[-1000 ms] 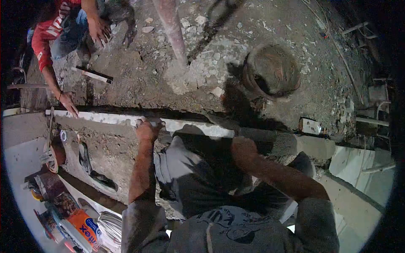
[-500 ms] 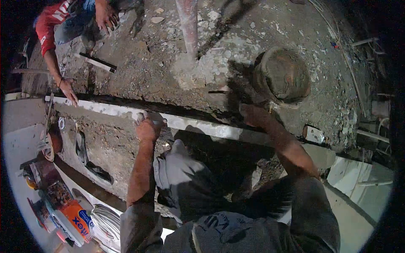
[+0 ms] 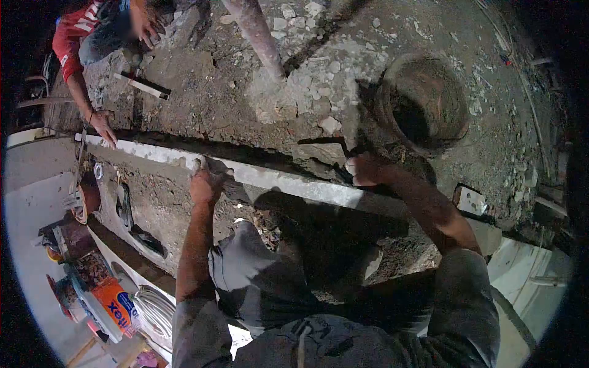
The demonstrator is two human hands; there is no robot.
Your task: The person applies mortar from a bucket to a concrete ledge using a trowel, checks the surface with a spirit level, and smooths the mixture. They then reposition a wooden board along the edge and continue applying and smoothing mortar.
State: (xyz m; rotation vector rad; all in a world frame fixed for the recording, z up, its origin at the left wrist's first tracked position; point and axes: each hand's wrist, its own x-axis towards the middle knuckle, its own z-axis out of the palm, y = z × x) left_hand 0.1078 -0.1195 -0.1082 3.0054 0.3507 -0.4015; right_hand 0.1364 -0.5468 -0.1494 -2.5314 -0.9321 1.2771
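Across rough ground, a long white straightedge, just beyond a grey-clad knee. Farther out and to the right, a round, dirt-coated bucket. Next in size, a trowel, gripped in the closed right hand, handle hidden, blade just past the straightedge. Near the straightedge's middle, the left hand, fingers curled over its edge and holding. At its left end, a co-worker's outstretched hand.

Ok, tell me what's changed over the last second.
The right hand, with a flat-bladed tool, has moved forward, from the near edge of the white strip to its far side. I see no clear grab or release. The left hand stays on the strip; the co-worker's hand stays by its left end.
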